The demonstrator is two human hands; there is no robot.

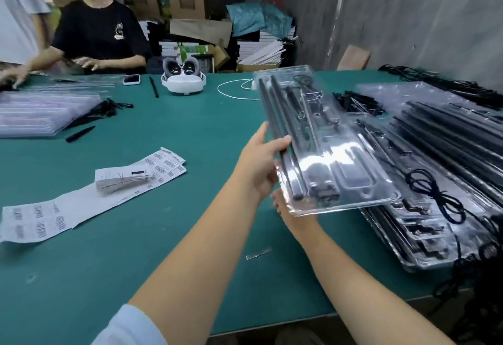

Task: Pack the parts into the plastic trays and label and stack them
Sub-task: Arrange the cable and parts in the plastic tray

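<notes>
1. While the clear tray (326,138) is held up off the desk (163,236), tilted w/ its far end raised, it sits just left of and partly over the tray stack (441,170) at the right.
2. Left hand (258,165) grips the tray's left edge, thumb on top, fingers (281,142) curled around it. Right hand (292,212) is under the near corner; its fingers are hidden, so grip can't be told, prob. supporting from below.
3. Black rods (275,116) & small parts lie in the tray's slots.
4. Barcode labels (160,166) lie on the desk to the left, well apart from the tray.
5. Risks: tilt could let rods slide toward the near end & pop out of the slots; thin plastic may flex under an edge-only hold; loose black cord (430,189) on the stack could snag or stop the tray seating flat; no label visible on it, so it may get stacked unlabelled.
</notes>
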